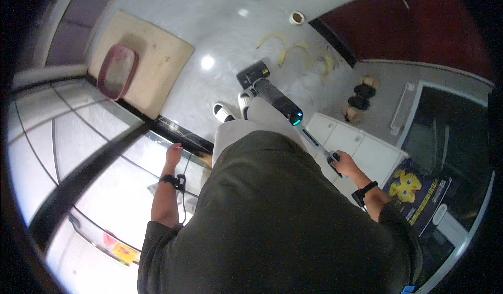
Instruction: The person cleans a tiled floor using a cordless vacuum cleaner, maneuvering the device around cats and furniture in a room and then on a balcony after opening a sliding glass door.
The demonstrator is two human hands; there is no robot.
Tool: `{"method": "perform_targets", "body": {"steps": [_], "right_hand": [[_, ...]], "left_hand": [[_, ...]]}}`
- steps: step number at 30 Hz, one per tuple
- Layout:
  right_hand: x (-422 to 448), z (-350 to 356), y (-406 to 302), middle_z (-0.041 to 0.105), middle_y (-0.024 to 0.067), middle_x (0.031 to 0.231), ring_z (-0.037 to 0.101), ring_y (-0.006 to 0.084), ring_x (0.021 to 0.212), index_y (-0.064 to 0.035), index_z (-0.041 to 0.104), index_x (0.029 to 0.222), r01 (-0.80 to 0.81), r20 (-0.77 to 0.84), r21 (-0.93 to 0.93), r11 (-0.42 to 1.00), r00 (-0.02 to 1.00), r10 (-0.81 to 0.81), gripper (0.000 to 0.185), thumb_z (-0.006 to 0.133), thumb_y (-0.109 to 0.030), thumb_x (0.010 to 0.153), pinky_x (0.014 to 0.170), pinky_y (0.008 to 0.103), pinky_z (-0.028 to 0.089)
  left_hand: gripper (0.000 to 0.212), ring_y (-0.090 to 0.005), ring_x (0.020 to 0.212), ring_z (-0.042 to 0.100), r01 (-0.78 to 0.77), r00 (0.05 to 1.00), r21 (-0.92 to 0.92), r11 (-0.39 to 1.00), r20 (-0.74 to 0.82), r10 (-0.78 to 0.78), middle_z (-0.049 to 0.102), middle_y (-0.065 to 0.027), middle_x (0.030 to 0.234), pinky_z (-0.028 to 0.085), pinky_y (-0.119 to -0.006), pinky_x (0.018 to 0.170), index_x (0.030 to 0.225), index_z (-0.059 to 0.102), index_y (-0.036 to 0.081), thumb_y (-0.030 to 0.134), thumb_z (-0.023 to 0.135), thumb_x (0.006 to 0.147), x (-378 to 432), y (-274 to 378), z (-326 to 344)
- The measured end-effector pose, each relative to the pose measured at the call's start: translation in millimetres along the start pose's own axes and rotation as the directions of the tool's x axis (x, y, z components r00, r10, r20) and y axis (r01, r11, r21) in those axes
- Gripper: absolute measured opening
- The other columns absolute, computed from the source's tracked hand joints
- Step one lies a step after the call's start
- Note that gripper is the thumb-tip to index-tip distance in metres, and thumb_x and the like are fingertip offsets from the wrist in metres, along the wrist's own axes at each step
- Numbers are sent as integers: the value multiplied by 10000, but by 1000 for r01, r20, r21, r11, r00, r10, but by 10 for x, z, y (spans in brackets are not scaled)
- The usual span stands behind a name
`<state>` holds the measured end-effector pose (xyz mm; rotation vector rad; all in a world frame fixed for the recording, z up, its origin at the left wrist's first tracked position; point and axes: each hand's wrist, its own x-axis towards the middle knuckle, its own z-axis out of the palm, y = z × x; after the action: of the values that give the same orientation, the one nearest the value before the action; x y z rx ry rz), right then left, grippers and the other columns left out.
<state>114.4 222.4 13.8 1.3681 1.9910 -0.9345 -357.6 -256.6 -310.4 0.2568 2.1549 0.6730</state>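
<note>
My right hand [343, 164] is closed around the handle of a cordless floor washer [281, 99], whose shaft slants up and left past my right leg. Its dark floor head [253, 74] rests on the grey floor just ahead of my feet, and lights glow blue and green on its body. Yellowish curved streaks [294, 50] mark the floor to the right of the head. My left hand [173, 152] hangs at my left side, holding nothing that I can see; its fingers are small and partly blurred. Both wrists wear black straps with small devices.
A beige mat [165, 54] bears a pink-rimmed litter tray [135, 64] at left. A bowl with brown contents [297, 18] stands near the dark red door [408, 31]. Shoes [358, 102] lie at right, beside a white cabinet [346, 137]. A dark threshold [184, 133] runs along my left.
</note>
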Motion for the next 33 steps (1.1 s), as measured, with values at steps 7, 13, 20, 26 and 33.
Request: {"method": "perform_targets", "body": {"steps": [7,13,20,26,33], "right_hand": [[483,-390,-16,577,142,638,574,232,589,2,563,822,88,38,-231,969,996,-81,208,624,-181,745,576,373,447],[1351,-260,-469,585,112,637,566,229,561,12,581,831,50,24,28,998,998,-50,259,614,-238,770,543,361,431],[2261,239,-832,549,76,544,528,182,473,14,548,837,244,61,324,914,959,-277,241,605,-209,767,483,332,414],[2379,147,-434,561,79,584,514,162,459,30,561,751,264,83,235,936,954,-290,206,615,-168,750,461,319,416],[1783,-178,311,585,102,625,547,201,538,46,596,787,261,68,-220,940,965,-252,300,676,-236,724,507,349,414]], "left_hand": [[296,-102,532,518,98,985,-207,973,-121,-125,593,-30,689,448,-256,471,1087,598,48,170,575,818,-927,-212,639],[329,-236,770,622,309,905,-289,906,-204,-373,653,-147,820,479,-332,717,1047,629,80,252,587,770,-1605,-250,1327],[404,-378,997,520,448,749,-66,892,-517,-414,555,-241,1058,432,-424,839,1110,563,61,243,614,753,-2817,-630,1608],[386,-341,1133,435,591,498,31,806,-800,-334,473,-202,1212,365,-398,959,1100,558,20,120,564,727,-3392,184,1134],[452,-346,1155,430,689,447,-63,722,-747,-492,477,-227,1215,343,-408,980,1138,549,40,198,587,716,-3246,111,1715]]}}
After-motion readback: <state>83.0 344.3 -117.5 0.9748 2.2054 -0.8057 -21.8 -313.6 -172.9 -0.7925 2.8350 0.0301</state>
